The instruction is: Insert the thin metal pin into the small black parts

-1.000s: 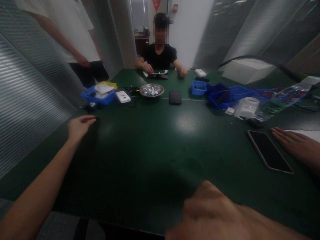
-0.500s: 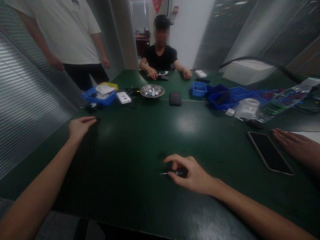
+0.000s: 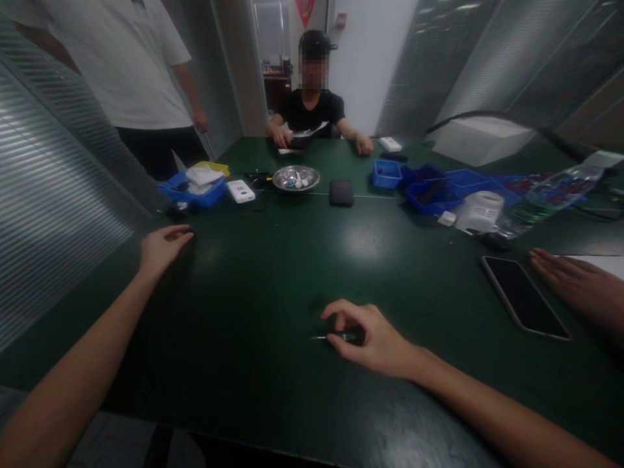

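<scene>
My right hand (image 3: 373,338) rests on the green table near its front middle, curled round a small screwdriver (image 3: 348,336). The tool's thin metal shaft points left past my thumb; the rest of its dark handle is hidden in the palm. My index finger arches above it, apart from the thumb. Far to the left, my left hand (image 3: 163,246) lies at the table's left side, thumb and index finger slightly apart. I make out nothing between those fingertips, where the view is dark. The blue tray (image 3: 209,195) stands beyond this hand.
A steel bowl (image 3: 296,178) with small parts and a black square item (image 3: 341,193) lie farther back. To the right are a phone (image 3: 524,296), another person's hand (image 3: 580,279), a plastic bottle (image 3: 550,198) and blue bins (image 3: 429,198). Someone sits opposite; another person stands left.
My left thumb and index finger have parted from a pinch, and that hand has shifted slightly right. My right hand is unmoved. The person opposite has raised a dark flat item.
</scene>
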Motion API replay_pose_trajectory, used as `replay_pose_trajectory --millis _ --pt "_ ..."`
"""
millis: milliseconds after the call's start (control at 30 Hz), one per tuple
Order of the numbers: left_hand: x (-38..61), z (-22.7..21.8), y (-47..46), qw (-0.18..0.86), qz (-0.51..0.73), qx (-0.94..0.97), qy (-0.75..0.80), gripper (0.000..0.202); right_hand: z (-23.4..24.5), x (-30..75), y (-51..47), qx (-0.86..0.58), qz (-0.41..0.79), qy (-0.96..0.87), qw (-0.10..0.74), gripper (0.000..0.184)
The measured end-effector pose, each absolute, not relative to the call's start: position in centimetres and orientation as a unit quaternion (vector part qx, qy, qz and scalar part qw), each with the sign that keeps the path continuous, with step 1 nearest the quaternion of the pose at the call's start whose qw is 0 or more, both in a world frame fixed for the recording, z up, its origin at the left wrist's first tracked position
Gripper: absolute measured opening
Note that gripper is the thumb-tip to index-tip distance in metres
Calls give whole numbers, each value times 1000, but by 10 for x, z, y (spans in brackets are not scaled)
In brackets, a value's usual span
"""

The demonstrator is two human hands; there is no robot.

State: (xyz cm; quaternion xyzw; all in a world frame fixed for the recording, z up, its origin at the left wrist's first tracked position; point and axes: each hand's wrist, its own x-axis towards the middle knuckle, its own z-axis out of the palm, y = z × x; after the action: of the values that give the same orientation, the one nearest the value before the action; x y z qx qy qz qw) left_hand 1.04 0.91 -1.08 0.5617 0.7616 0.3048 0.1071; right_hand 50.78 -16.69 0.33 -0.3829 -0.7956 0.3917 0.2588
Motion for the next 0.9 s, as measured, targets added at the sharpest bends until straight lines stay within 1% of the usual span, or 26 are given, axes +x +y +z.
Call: replay_pose_trajectory --millis 167,300,433,567,700,833,900 --pt "1 -10 11 112 252 596 754 53 1 508 -167 -388 396 -793 253 29" --pt "-6 -6 11 128 247 610 742 54 0 508 -168 -390 398 -789 258 25" --pt "-6 -2 9 169 242 583 757 62 1 507 -169 -387 399 -790 257 23" --pt "-7 -2 8 191 252 576 754 62 2 507 -170 -387 394 -792 260 20" --pt "-6 -5 7 176 257 585 749 64 2 507 -170 -384 398 -790 263 18" --pt "-4 -6 4 129 267 590 751 72 1 506 -170 -381 408 -786 266 16" --pt "-3 -5 4 112 256 591 757 68 2 506 -169 -381 408 -787 265 15"
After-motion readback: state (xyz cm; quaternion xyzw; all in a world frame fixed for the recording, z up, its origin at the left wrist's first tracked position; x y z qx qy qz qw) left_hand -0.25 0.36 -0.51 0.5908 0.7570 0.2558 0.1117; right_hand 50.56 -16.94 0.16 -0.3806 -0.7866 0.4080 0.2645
